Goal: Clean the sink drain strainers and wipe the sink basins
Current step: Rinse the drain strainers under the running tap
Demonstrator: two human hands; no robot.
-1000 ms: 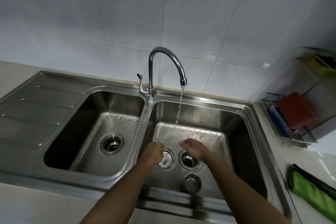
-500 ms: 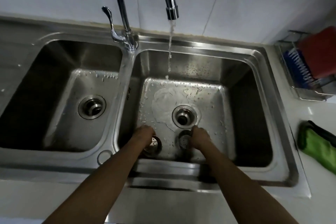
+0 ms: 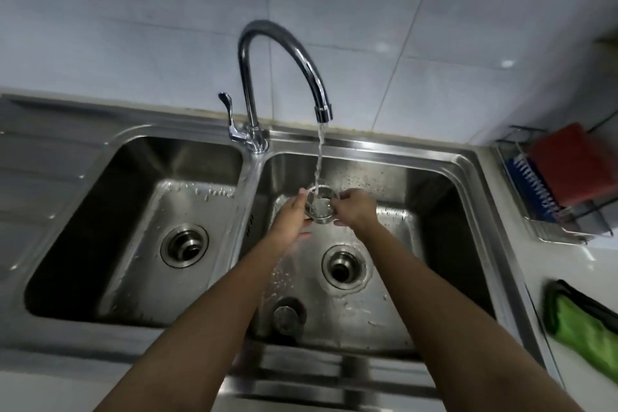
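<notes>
wall: pale glossy tiles (image 3: 334, 10) | counter (image 3: 568, 262): white | right: wire rack (image 3: 548, 231) on counter | light: dim

The brushed stainless-steel double sink (image 3: 368, 143) looks satin; the round metal strainer (image 3: 320, 207) over it gleams wet. Above it the curved chrome tap (image 3: 284, 43) is glossy.

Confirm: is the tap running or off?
Running. A stream falls from the faucet into the strainer held above the right basin.
</notes>
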